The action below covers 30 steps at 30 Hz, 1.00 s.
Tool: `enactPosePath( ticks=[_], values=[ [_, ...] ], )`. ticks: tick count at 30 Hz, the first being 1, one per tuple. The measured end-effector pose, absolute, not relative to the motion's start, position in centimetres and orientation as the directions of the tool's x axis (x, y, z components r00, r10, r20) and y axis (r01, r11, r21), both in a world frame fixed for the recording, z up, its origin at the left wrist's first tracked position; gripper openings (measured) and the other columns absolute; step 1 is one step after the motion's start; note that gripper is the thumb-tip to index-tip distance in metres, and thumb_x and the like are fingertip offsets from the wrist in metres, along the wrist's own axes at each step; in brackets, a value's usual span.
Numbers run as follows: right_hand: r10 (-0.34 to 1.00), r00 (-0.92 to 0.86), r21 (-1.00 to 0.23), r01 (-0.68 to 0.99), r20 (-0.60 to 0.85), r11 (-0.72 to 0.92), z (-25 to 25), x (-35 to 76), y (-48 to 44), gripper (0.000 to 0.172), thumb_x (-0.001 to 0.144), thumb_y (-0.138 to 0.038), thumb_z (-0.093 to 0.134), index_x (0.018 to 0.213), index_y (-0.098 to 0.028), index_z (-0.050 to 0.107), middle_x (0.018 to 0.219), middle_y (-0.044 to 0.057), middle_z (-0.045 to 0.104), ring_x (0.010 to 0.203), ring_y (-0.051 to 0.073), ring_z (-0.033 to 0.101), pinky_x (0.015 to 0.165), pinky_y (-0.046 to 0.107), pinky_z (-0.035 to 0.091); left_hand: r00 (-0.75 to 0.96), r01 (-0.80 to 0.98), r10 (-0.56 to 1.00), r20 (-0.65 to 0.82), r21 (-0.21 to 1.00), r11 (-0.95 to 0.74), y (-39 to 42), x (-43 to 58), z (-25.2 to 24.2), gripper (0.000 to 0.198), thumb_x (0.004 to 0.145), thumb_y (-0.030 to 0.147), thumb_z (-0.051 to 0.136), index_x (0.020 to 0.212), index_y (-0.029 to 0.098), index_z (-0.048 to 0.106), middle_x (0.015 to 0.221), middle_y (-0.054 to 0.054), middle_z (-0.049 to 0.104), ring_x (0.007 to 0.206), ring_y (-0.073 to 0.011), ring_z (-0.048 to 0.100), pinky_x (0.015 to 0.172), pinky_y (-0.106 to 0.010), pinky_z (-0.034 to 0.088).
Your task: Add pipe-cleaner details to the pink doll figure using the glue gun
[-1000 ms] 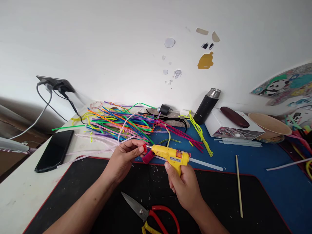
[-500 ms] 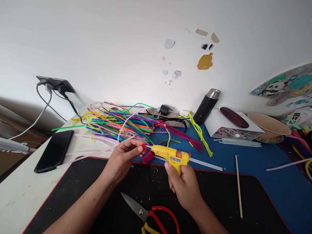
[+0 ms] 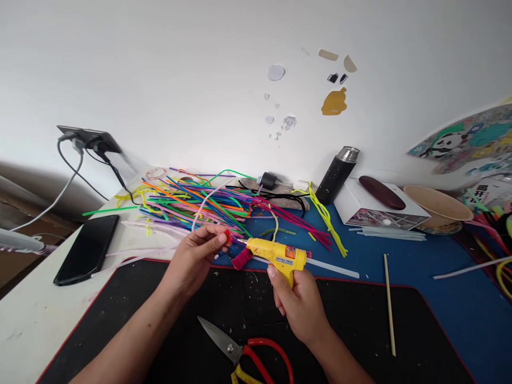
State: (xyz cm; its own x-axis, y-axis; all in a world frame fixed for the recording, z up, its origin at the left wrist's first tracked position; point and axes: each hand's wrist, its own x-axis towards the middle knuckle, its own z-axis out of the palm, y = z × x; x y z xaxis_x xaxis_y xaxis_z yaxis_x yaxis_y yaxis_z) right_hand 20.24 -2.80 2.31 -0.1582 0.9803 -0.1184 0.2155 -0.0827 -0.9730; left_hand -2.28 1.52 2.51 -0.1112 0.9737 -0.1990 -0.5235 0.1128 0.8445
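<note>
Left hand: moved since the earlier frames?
Yes: against the scissors, the left hand has shifted left and slightly up in the picture.

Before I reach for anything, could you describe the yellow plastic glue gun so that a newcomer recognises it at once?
Find the black red-edged mat along the picture's bottom. Above its far edge, the bare right hand grips the yellow glue gun. Its pistol shape and leftward metal nozzle distinguish it from the thin colourful fuzzy sticks behind.
</note>
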Motion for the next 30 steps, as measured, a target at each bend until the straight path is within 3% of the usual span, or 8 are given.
enactPosePath(
  ticks=[6,11,15,18,25,30],
  values=[
    [0.958,-0.209,-0.968,-0.112,-0.197,-0.223,1.8,19.8,-1.8,0.055,0.091,-0.068,0.065,0.077,-0.015,0.064,0.045,-0.007,0.046,0.035,0.009,0.044,0.042,0.021,0.033,-0.419,-0.588,0.898,-0.134,0.794,-0.156,3.3,-5.4,3.2,0.031,0.054,0.020,0.101,0.077,0.016,0.080,0.070,0.003,0.076,0.067,-0.0091,0.070,0.066,-0.013,0.060],
    [0.973,-0.033,-0.875,-0.432,-0.228,-0.220,2.0,20.8,-0.5,0.051,0.090,-0.066,0.069,0.095,-0.015,0.067,0.052,-0.007,0.053,0.036,0.010,0.049,0.040,0.021,0.033,-0.315,-0.623,0.927,-0.201,0.781,-0.042,3.1,-4.5,3.0,0.034,0.051,0.022,0.102,0.076,0.015,0.080,0.071,0.002,0.077,0.066,-0.0097,0.070,0.061,-0.013,0.061],
    [0.960,0.078,-0.865,-0.458,-0.268,-0.204,2.1,23.1,-1.5,0.052,0.088,-0.067,0.071,0.098,-0.016,0.070,0.062,-0.002,0.059,0.051,0.013,0.057,0.046,0.022,0.040,-0.260,-0.633,0.940,-0.220,0.774,0.006,2.5,-3.3,2.8,0.040,0.046,0.023,0.104,0.076,0.014,0.080,0.072,0.002,0.077,0.066,-0.0102,0.070,0.060,-0.013,0.060],
    [0.950,0.130,-0.885,-0.416,-0.284,-0.207,1.7,24.9,-2.9,0.052,0.087,-0.066,0.072,0.096,-0.015,0.073,0.066,-0.001,0.058,0.058,0.013,0.054,0.046,0.021,0.040,-0.224,-0.626,0.952,-0.210,0.780,0.025,2.2,-3.0,2.7,0.040,0.047,0.026,0.104,0.077,0.014,0.081,0.074,0.001,0.076,0.066,-0.0102,0.069,0.061,-0.014,0.060],
    [0.879,0.225,-0.883,-0.325,-0.421,-0.339,1.4,27.7,-4.7,0.060,0.084,-0.074,0.070,0.086,-0.014,0.073,0.060,-0.005,0.046,0.043,0.006,0.031,0.038,0.019,0.022,-0.120,-0.585,0.971,-0.205,0.805,0.098,1.5,-2.1,2.0,0.035,0.053,0.027,0.102,0.079,0.015,0.082,0.076,-0.002,0.077,0.067,-0.0115,0.068,0.063,-0.016,0.057],
    [0.847,0.217,-0.841,-0.383,-0.485,-0.383,1.3,29.0,-4.4,0.052,0.084,-0.069,0.072,0.087,-0.017,0.072,0.064,-0.004,0.050,0.040,0.005,0.032,0.038,0.019,0.023,-0.076,-0.572,0.975,-0.211,0.810,0.131,1.2,-1.3,1.9,0.035,0.054,0.027,0.102,0.079,0.014,0.082,0.076,-0.002,0.076,0.065,-0.0115,0.067,0.062,-0.019,0.055]
  ],
)
